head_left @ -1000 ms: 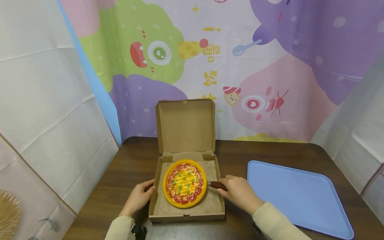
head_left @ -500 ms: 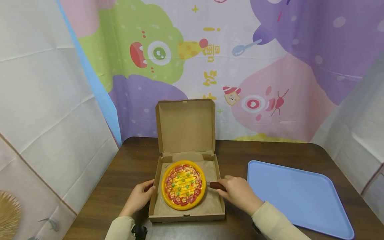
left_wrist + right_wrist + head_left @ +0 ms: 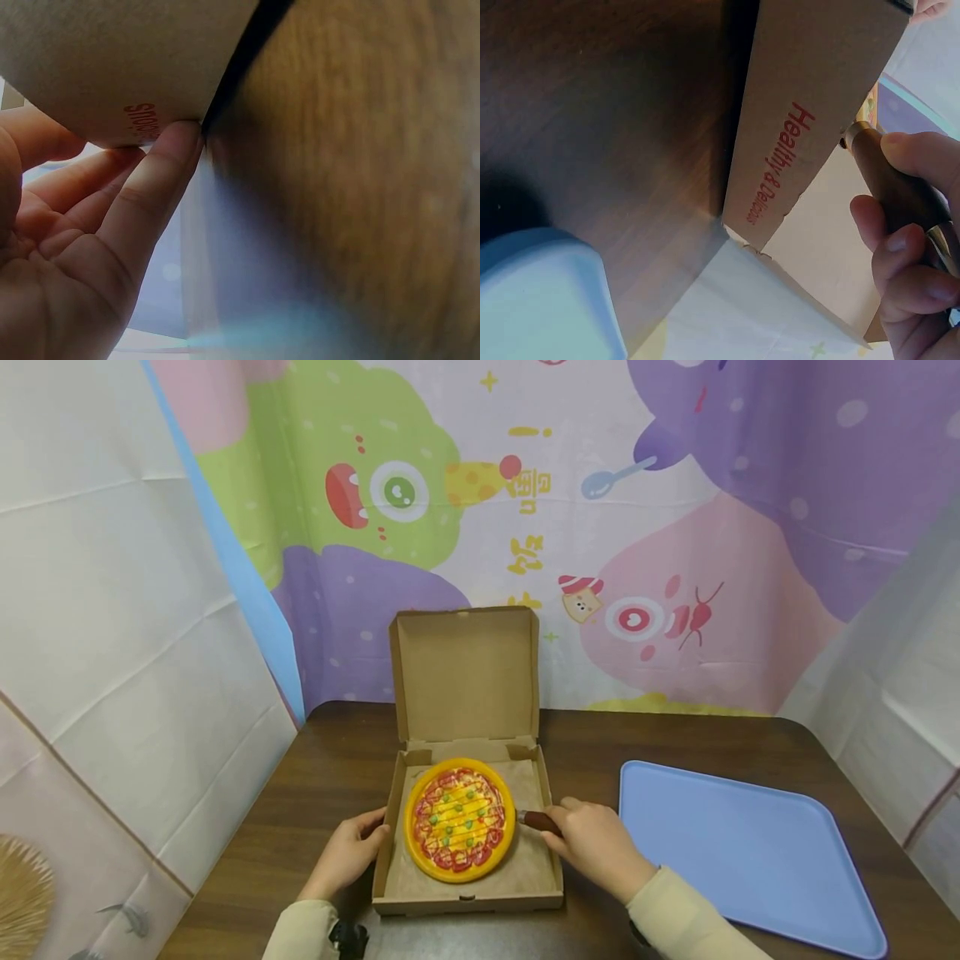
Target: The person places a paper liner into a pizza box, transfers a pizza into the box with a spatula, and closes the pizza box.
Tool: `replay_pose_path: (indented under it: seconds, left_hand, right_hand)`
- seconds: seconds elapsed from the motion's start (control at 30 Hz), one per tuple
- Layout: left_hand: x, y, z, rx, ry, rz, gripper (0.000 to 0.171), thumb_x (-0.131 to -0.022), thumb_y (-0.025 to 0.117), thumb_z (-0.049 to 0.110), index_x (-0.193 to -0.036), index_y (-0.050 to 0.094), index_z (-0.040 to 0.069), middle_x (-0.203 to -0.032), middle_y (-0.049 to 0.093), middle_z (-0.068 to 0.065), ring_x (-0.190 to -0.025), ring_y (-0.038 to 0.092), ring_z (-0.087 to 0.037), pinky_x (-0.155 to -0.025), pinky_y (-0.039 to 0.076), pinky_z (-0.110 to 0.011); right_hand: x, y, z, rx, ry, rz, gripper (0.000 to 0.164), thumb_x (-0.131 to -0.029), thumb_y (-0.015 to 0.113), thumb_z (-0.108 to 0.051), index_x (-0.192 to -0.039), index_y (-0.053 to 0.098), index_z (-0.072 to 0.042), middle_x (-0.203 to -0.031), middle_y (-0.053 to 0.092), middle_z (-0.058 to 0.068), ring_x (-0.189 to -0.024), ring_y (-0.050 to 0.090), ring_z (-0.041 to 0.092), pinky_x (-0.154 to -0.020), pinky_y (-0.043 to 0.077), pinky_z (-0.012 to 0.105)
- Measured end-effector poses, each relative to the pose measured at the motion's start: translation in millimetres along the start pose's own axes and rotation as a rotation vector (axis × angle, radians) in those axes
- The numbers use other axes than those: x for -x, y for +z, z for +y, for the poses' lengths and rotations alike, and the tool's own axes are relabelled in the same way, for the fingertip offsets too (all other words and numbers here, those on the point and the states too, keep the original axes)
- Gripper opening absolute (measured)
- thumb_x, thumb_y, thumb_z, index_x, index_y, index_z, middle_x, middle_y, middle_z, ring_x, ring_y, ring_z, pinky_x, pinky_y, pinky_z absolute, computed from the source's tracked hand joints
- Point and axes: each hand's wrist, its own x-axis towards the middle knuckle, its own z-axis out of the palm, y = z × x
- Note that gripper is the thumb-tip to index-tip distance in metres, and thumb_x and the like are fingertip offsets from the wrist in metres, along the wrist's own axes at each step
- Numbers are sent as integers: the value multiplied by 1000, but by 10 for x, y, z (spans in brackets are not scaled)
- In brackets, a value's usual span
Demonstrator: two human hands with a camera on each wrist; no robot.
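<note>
A toy pizza (image 3: pixel 459 821) with a thick yellow rim rests inside the open cardboard pizza box (image 3: pixel 525 868). My right hand (image 3: pixel 596 843) grips the brown handle (image 3: pixel 896 184) of a tool with a metal collar, reaching over the box's right wall. The tool's working end is hidden at the pizza's right edge. My left hand (image 3: pixel 348 853) rests against the outside of the left wall, fingers fairly straight. In the left wrist view its fingertips (image 3: pixel 180 136) touch the printed cardboard side low down, near the tabletop.
A light blue tray (image 3: pixel 742 852) lies to the right of the box on the dark wooden table (image 3: pixel 330 777). The raised box lid (image 3: pixel 465 677) stands close to the cartoon-printed curtain (image 3: pixel 510 543) behind. White cloth hangs at both sides.
The pizza has shifted slightly left within the box, and the tool handle has edged left with my right hand. My left hand has stayed against the box wall.
</note>
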Motion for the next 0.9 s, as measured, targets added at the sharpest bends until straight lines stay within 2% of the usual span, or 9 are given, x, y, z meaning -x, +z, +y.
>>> replay_pose_path:
  seconds: [0.3,0.57,0.9]
  left_hand:
    - [-14,5,-11,3,5,7,39,-96,57,7,-131,57,-10,-123,66,-24,-113,63,-33,-96,52,-47]
    - [-11,-1,-6,1,10,7,38,-96,56,7,-130,56,-10,-124,65,-24,-114,63,-33,-96,52,-47]
    - [3,-14,1,-4,-4,-12,40,-97,56,8,-132,55,-10,-126,64,-24,-116,62,-34,-97,51,-47]
  right_hand:
    - [10,51,9,11,10,17,23,-80,79,-28,-89,72,-9,-69,59,-1,-54,51,10,-47,42,28]
    - [6,50,16,19,4,31,23,-80,80,-28,-88,72,-9,-69,59,-1,-54,52,11,-46,41,27]
    - [-5,42,26,30,21,32,23,-79,80,-28,-90,72,-9,-75,64,1,-58,58,14,-50,47,31]
